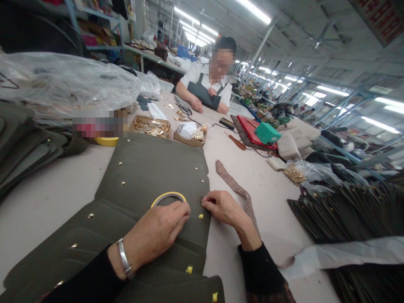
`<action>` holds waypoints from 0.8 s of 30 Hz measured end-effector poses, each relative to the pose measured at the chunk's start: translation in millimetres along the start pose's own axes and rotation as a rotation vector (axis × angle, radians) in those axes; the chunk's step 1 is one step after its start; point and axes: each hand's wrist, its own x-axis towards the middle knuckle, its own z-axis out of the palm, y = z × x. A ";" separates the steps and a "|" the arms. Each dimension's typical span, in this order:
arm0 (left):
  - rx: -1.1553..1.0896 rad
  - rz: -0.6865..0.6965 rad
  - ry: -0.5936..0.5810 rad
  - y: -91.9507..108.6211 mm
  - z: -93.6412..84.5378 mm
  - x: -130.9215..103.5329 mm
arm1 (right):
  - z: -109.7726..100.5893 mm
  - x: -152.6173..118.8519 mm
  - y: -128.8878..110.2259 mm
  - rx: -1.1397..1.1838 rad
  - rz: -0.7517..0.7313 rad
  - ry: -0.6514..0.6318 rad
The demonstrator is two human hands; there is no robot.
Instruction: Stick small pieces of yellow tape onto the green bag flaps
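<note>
A dark olive panel (158, 164) with small gold studs lies flat before me, the lower part over other panels. My left hand (158, 229) is closed round a roll of yellow tape (168, 195) above the panel's middle; a silver bracelet circles that wrist. At the panel's right edge, my right hand (222, 206) has thumb and forefinger pinched together; anything between them is too small to make out. Yellow tape pieces (201, 216) stick to the panel along its right side, one just below my right fingertips.
Boxes of gold metal parts (151, 127) stand behind the panel. A brown strip (232, 182) curves to the right. Stacks of dark panels (353, 210) flank both sides. Across the table (249, 176) sits a person in an apron, near a green box (267, 133).
</note>
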 end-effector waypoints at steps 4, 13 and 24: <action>0.013 0.029 0.063 -5.6 6.0 0.2 | -10.9 -7.0 1.1 0.128 -0.013 -0.211; 0.030 0.132 0.386 -5.6 6.1 -1.6 | -5.8 -11.2 -34.6 0.337 -0.318 0.176; 0.004 0.047 0.352 -4.2 10.5 -2.1 | 13.1 -12.4 -45.0 0.110 -0.530 0.306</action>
